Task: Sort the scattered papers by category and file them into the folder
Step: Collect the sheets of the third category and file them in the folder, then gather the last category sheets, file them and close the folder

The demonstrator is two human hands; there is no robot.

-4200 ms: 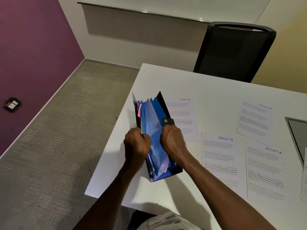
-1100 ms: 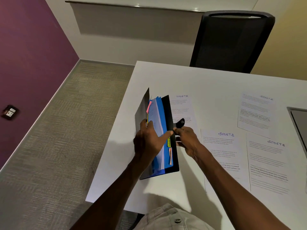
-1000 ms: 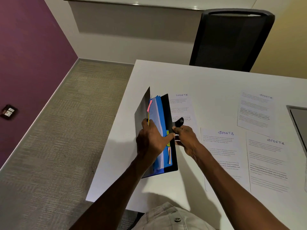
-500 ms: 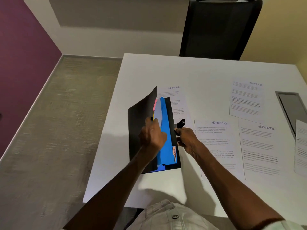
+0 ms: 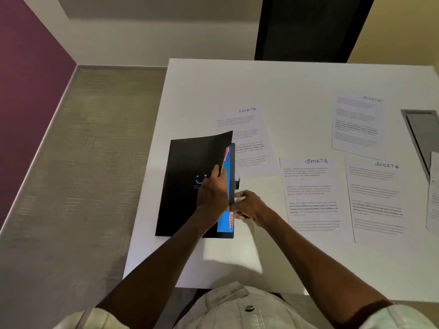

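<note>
Purple wall (image 5: 28,91), beige carpet (image 5: 71,186) (ribbed), white table (image 5: 285,86), black chair (image 5: 313,27)

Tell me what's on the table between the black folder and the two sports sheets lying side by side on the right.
In the head view, the right hand and bare white table lie between the folder and the two sheets.

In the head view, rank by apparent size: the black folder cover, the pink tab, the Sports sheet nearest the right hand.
1. Black folder cover and Sports sheet: look alike, no ranking.
2. Pink tab: smallest by far.
</note>
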